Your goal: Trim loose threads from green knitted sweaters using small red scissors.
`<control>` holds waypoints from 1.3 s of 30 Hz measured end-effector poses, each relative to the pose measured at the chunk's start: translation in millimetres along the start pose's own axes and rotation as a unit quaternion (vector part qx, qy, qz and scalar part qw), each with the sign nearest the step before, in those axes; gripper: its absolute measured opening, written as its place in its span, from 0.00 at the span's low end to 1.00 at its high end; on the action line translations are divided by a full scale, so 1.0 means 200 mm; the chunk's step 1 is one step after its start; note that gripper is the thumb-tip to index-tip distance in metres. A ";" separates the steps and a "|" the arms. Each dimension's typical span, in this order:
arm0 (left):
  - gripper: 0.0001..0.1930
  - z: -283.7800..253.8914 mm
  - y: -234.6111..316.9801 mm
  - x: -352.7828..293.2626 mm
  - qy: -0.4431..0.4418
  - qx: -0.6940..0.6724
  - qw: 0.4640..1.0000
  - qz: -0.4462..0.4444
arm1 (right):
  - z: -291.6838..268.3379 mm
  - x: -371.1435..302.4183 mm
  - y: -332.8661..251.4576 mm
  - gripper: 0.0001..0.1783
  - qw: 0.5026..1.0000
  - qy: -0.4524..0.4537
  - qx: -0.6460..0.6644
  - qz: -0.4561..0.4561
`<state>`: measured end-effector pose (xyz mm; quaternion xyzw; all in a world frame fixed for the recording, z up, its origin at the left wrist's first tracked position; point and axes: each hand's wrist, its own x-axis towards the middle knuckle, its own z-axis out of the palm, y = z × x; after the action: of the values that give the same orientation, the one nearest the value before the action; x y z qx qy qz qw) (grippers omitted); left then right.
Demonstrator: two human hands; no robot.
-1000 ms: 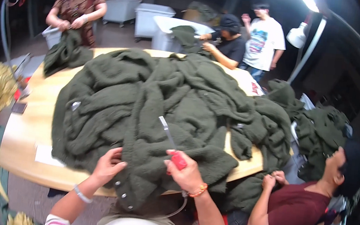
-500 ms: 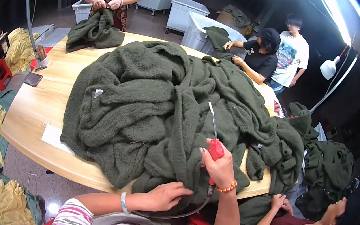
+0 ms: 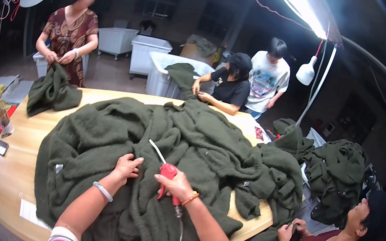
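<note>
My right hand [image 3: 175,184] is wrapped round a red air blow gun [image 3: 168,171]. Its long thin metal nozzle points up and to the left over the cloth, and a hose runs from its lower end toward the table's near edge. My left hand [image 3: 127,166] lies on a dark green knitted garment [image 3: 101,134], fingers stretched out and apart. Several such fuzzy garments lie heaped together beneath both hands, so where one ends and another begins is hard to tell. A small white label [image 3: 58,168] shows on the left part of the heap.
The wooden table [image 3: 9,166] carries a phone [image 3: 0,147] at its left. Across it, one person holds a green garment [image 3: 53,90]; two people are at the far right and one sits at the near right. White wheeled bins [image 3: 150,56] stand behind. A lamp [image 3: 306,71] hangs right.
My view has lifted and swung. My left hand has gone from the table's near edge up onto the heap. The blow gun has moved farther over the cloth, still in my right hand.
</note>
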<state>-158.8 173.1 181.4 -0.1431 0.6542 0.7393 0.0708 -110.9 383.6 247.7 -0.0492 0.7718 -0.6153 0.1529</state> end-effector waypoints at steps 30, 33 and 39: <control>0.19 -0.86 -0.36 -1.31 -0.087 -0.074 0.994 -0.004 | -0.06 -0.84 0.08 0.16 0.980 0.154 -0.111 -0.060; 0.18 -0.86 -0.38 -1.28 -0.103 -0.161 0.982 0.003 | 0.02 -0.91 0.07 0.15 0.970 0.157 -0.156 -0.104; 0.18 -0.86 -0.35 -1.27 -0.112 -0.152 0.982 0.022 | 0.27 -1.10 -0.09 0.15 0.936 0.075 -0.286 -0.193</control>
<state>122.6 33.9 173.6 -0.0548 0.5250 0.8428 0.1047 111.1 386.2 292.7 -0.1926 0.9000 -0.3882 -0.0476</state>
